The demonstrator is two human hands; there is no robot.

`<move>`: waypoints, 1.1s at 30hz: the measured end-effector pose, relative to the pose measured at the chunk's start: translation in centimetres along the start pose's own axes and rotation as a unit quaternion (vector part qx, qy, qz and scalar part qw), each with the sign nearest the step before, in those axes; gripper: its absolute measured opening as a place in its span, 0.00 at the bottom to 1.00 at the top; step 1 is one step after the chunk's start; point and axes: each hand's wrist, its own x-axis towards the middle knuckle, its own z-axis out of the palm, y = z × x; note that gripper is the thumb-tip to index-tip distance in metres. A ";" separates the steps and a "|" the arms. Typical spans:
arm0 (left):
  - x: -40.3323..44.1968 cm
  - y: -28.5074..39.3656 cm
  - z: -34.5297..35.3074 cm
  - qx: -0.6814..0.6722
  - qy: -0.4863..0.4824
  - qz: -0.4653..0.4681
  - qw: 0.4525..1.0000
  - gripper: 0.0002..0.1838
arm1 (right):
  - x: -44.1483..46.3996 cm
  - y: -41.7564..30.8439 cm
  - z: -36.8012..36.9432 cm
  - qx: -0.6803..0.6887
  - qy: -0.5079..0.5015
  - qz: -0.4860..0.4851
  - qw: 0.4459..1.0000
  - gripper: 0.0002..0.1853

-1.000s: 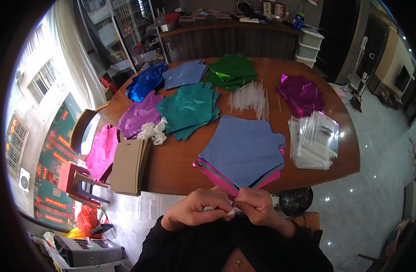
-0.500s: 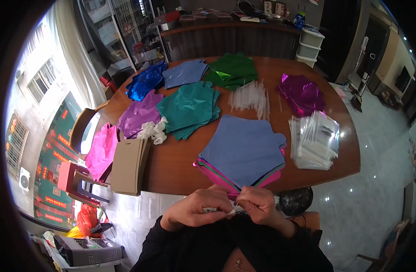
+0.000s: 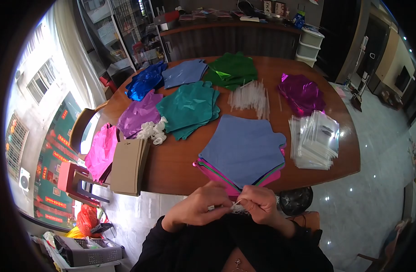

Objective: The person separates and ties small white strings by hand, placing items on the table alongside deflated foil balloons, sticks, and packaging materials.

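pinching a thin white piece point(image 3: 235, 204), left hand point(image 3: 200, 206) and right hand point(image 3: 259, 205) have fingers closed tight on it. it's by the surface's point(image 3: 171, 167) near edge, blue-grey sheets point(image 3: 244, 147) just beyond.

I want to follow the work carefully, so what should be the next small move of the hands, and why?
Probably the right hand should ease slightly away from the left hand, both keeping their pinch. A thin white piece seems to run between their close fingertips, so gentle tension might straighten it. It is too small to tell whether it is knotted.
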 end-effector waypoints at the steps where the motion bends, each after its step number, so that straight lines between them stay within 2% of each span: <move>1: 0.0 0.0 0.1 0.000 0.000 0.000 1.000 0.13 | 0.0 0.0 0.0 0.000 0.000 0.000 1.000 0.03; 5: 0.1 0.7 0.9 -0.222 0.123 0.034 0.967 0.16 | 0.0 0.3 0.4 -0.018 -0.052 -0.015 0.998 0.03; 6: 0.2 0.8 0.9 -0.221 0.123 0.034 0.967 0.16 | 0.1 0.4 0.5 -0.018 -0.051 -0.016 0.998 0.03; 10: 1.0 1.0 0.6 0.052 0.172 0.008 0.984 0.15 | 0.1 0.7 0.8 -0.003 -0.054 -0.055 0.997 0.04; 11: 0.9 1.0 0.5 0.053 0.173 0.008 0.983 0.15 | 0.1 0.6 0.7 -0.002 -0.055 -0.055 0.997 0.04; 15: 0.6 0.5 0.1 0.087 0.028 0.013 0.996 0.22 | 0.0 0.0 0.2 0.002 0.003 -0.012 1.000 0.03; 16: 0.5 0.3 0.1 0.086 0.028 0.013 0.996 0.22 | 0.0 -0.1 0.2 0.002 0.003 -0.011 1.000 0.03; 20: 0.2 -0.5 0.1 -0.195 0.028 0.095 0.976 0.17 | 0.2 -0.3 0.3 -0.001 -0.018 0.015 1.000 0.03; 21: 0.3 -0.4 0.2 -0.194 0.029 0.095 0.976 0.17 | 0.2 -0.1 0.5 -0.001 -0.019 0.015 1.000 0.03; 25: 0.8 0.4 0.5 0.028 0.184 0.039 0.982 0.15 | -0.2 1.0 1.0 0.004 -0.026 -0.027 0.999 0.03; 26: 0.8 0.6 0.4 0.028 0.184 0.039 0.982 0.15 | -0.2 0.9 1.0 0.004 -0.026 -0.027 0.999 0.03; 30: 0.8 1.0 0.1 0.182 0.074 -0.022 0.980 0.13 | 0.2 0.0 0.4 -0.032 -0.019 -0.022 0.999 0.03; 31: 0.8 0.9 0.0 0.182 0.074 -0.022 0.980 0.13 | 0.2 0.0 0.3 -0.032 -0.019 -0.022 0.999 0.03; 33: 0.4 0.2 -0.2 0.045 0.033 0.028 0.998 0.13 | 0.2 0.0 0.3 -0.024 -0.005 -0.013 1.000 0.03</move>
